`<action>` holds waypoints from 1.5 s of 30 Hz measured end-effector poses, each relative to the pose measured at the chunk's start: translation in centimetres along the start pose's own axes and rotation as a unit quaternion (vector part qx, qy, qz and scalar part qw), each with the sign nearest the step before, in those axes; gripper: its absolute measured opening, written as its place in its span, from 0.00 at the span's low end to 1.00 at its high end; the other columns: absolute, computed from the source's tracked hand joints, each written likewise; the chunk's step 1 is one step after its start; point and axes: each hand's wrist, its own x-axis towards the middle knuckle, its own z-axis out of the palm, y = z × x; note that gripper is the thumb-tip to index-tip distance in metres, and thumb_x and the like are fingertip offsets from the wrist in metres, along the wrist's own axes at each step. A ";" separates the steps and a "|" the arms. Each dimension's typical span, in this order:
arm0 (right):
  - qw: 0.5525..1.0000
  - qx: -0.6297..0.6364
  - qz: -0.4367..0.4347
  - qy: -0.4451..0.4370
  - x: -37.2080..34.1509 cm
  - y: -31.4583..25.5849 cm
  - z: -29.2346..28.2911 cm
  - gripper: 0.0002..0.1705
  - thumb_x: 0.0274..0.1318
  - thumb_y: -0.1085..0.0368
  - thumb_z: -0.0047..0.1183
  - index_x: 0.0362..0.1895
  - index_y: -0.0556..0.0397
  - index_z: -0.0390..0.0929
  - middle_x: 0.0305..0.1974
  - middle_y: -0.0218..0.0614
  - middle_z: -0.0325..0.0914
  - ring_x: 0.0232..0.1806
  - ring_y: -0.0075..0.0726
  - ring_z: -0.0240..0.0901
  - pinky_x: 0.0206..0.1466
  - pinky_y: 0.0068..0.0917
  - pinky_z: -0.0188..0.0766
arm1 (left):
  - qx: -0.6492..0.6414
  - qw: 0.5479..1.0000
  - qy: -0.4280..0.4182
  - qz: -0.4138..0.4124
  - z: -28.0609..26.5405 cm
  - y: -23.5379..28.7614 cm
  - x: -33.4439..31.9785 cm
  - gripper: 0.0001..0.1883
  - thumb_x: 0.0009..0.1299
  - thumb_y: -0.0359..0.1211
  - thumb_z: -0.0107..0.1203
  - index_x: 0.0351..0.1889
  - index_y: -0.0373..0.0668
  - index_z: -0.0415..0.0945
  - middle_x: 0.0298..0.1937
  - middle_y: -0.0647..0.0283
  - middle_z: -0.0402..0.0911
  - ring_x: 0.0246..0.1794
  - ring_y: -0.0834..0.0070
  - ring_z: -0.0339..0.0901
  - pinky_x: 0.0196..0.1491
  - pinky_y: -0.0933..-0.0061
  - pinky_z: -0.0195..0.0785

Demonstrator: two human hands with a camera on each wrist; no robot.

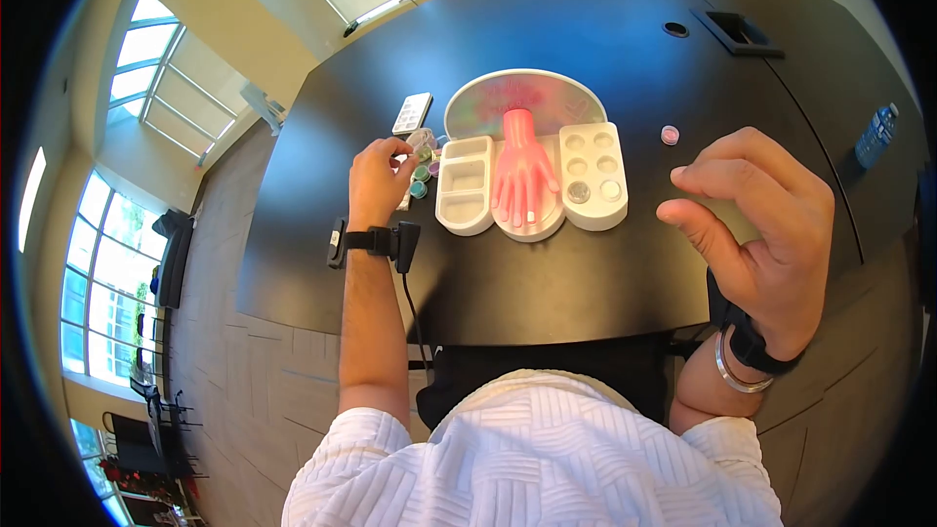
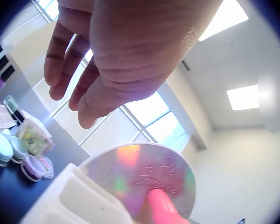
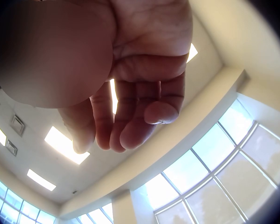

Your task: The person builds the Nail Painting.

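Note:
In the head view, the left hand (image 1: 376, 183) hovers by small glitter jars (image 1: 420, 188) and packets, left of a white three-part stand (image 1: 465, 144). The left wrist view shows the same hand (image 2: 121, 56) with loosely bent fingers and nothing seen between them. A pink model hand (image 1: 524, 171) lies fingers toward the person on the stand's middle, one nail white. The right hand (image 1: 766, 224) is raised at the right, thumb and forefinger apart, holding nothing; its fingers curve loosely in the right wrist view (image 3: 144, 70).
A small pink jar (image 1: 670, 136) stands between the stand and the right hand. Behind the left hand lies a white case (image 1: 413, 113). A water bottle (image 1: 876, 137) is at the far right of the dark table (image 1: 390, 68). A cable hangs from the left wrist.

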 end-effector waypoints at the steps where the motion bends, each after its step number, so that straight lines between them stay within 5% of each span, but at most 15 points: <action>1: 1.000 -0.001 0.002 -0.005 0.0 0.0 0.0 0.16 0.48 0.67 0.80 0.38 0.60 0.86 0.32 0.39 0.81 0.30 0.38 0.78 0.33 0.28 0.73 | 0.019 1.000 -0.014 -0.008 0.5 -1.0 0.1 0.09 0.67 0.33 0.71 0.41 0.40 0.87 0.41 0.58 0.89 0.37 0.62 0.87 0.44 0.61 0.80; 5: 1.000 -0.005 0.008 -0.012 0.0 -0.1 0.0 0.17 0.48 0.67 0.80 0.38 0.60 0.86 0.32 0.39 0.81 0.29 0.37 0.78 0.33 0.28 0.73 | 0.026 0.998 -0.056 -0.032 2.2 -2.8 0.2 0.11 0.65 0.33 0.72 0.42 0.41 0.87 0.42 0.56 0.89 0.39 0.60 0.87 0.46 0.58 0.80; 8: 1.000 0.000 0.005 -0.010 0.1 0.0 0.2 0.17 0.48 0.67 0.80 0.38 0.61 0.85 0.32 0.39 0.81 0.29 0.37 0.79 0.33 0.27 0.73 | 0.016 0.997 -0.069 0.023 3.6 -3.6 0.5 0.14 0.64 0.31 0.73 0.46 0.39 0.87 0.43 0.54 0.90 0.41 0.59 0.88 0.48 0.60 0.80; 10: 1.000 0.002 0.004 0.004 0.2 0.0 0.6 0.15 0.48 0.67 0.79 0.36 0.59 0.85 0.30 0.38 0.80 0.27 0.38 0.77 0.30 0.29 0.72 | 0.023 0.992 -0.083 0.091 4.2 -3.7 0.8 0.15 0.63 0.31 0.72 0.47 0.40 0.87 0.45 0.52 0.89 0.47 0.54 0.87 0.54 0.57 0.79; 13: 1.000 0.003 0.004 0.015 0.3 0.1 0.6 0.14 0.47 0.67 0.78 0.35 0.57 0.85 0.29 0.37 0.79 0.26 0.39 0.75 0.27 0.31 0.70 | 0.043 0.991 -0.110 0.067 4.7 -3.1 0.7 0.13 0.63 0.30 0.69 0.46 0.42 0.88 0.49 0.51 0.89 0.52 0.46 0.85 0.56 0.50 0.79; 23: 1.000 -0.014 0.000 -0.024 0.1 0.4 -0.1 0.18 0.50 0.64 0.80 0.38 0.61 0.85 0.32 0.39 0.81 0.30 0.38 0.80 0.34 0.27 0.75 | 0.025 0.989 -0.127 0.075 4.6 -2.5 0.1 0.14 0.62 0.30 0.69 0.46 0.38 0.86 0.46 0.48 0.90 0.51 0.48 0.86 0.56 0.53 0.78; 35: 1.000 0.002 0.006 -0.009 0.3 0.1 0.7 0.16 0.47 0.66 0.78 0.36 0.58 0.85 0.29 0.38 0.80 0.27 0.43 0.76 0.29 0.32 0.71 | 0.052 0.988 -0.104 0.098 3.5 -3.0 -2.5 0.17 0.62 0.30 0.71 0.50 0.45 0.88 0.48 0.49 0.89 0.53 0.46 0.85 0.60 0.52 0.78; 45: 1.000 0.014 0.012 -0.012 0.2 0.0 0.9 0.16 0.48 0.65 0.78 0.36 0.58 0.85 0.30 0.38 0.80 0.28 0.44 0.77 0.30 0.33 0.73 | 0.034 0.985 -0.163 0.040 2.9 -3.4 -2.5 0.20 0.60 0.27 0.73 0.52 0.46 0.88 0.50 0.47 0.87 0.55 0.47 0.83 0.61 0.51 0.76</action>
